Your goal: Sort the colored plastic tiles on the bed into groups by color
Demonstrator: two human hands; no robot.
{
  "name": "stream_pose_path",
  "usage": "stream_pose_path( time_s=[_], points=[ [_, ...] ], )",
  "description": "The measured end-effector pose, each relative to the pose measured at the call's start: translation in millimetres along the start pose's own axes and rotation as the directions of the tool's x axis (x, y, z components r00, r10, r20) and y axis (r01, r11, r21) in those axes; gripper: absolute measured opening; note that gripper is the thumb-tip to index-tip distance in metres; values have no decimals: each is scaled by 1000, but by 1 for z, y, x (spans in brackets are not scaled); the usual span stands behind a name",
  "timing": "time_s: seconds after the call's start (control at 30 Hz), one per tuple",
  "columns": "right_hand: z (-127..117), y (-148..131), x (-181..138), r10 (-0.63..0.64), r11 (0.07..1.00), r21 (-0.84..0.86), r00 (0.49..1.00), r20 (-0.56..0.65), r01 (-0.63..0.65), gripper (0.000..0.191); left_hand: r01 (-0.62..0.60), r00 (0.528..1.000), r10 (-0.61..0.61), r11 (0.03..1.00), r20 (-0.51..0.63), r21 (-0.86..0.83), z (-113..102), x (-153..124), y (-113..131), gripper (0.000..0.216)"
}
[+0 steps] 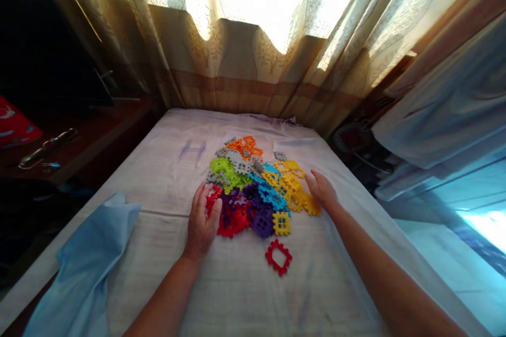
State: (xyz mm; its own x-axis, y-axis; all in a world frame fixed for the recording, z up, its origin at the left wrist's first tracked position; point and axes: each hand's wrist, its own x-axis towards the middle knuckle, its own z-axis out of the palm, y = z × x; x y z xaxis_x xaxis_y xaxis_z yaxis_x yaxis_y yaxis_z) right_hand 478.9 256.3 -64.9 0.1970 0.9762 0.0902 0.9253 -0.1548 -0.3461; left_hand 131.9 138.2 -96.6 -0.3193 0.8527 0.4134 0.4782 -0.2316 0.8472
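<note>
- Head camera, the one view I have: I look down at two bare hands on either side of a heap of colourful toothed plastic pieces, in the middle of a pale, cloth-covered surface.
- I see the left hand loosely open, thumb spread from the fingers. It rests against the heap's near left edge, by the red pieces; I cannot tell whether any lies under the palm.
- I see the right hand open and relaxed, grasping nothing I can make out, just beside the yellow pieces. Whether the fingertips touch them, I cannot tell.
- Within the heap, orange pieces lie farthest off, then grey and lime green; blue runs through the centre, and purple pieces sit at the near edge beside a yellow window-like square.
- A red square frame lies alone, nearer to me than the heap.
- For writing, I find only a faint mark on the cloth, left of the heap, shaped like a capital H.
- A light blue cloth lies crumpled over the left edge.
</note>
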Motion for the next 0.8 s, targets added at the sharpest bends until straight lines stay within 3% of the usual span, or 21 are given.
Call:
stream_pose_path(
  time_s=[0.07,0.13,0.4,0.5,0.57,0.63,0.7,0.8],
  points=[
    [8,13,-25,59,998,-39,998,26,-58,55,-18,1000,18,1000,-3,-5,2,0,-2,47],
    [20,-2,-41,7,1000,1,1000,6,-7,53,-47,999,47,999,-7,-5,4,1,-4,49],
    [57,-171,-45,-156,930,346,985,72,122,59,-127,992,128,992,-20,14,8,-1,-6,56],
    [49,-204,-39,-221,887,429,973,70,171,57,-116,992,117,993,-38,16,8,0,-7,58],
    [34,-201,-40,-292,856,456,956,37,244,56,-104,994,104,995,-45,8,8,1,-8,58],
    [17,-176,-51,-369,836,431,929,-17,339,59,-97,994,96,995,-46,-4,8,2,-9,59],
    [5,-133,-77,-433,837,358,901,-30,414,68,-98,994,98,995,-47,-13,8,2,-10,59],
    [4,-62,-132,-535,835,212,840,93,508,88,-113,992,111,993,-60,-20,10,2,-12,58]
  ],
)
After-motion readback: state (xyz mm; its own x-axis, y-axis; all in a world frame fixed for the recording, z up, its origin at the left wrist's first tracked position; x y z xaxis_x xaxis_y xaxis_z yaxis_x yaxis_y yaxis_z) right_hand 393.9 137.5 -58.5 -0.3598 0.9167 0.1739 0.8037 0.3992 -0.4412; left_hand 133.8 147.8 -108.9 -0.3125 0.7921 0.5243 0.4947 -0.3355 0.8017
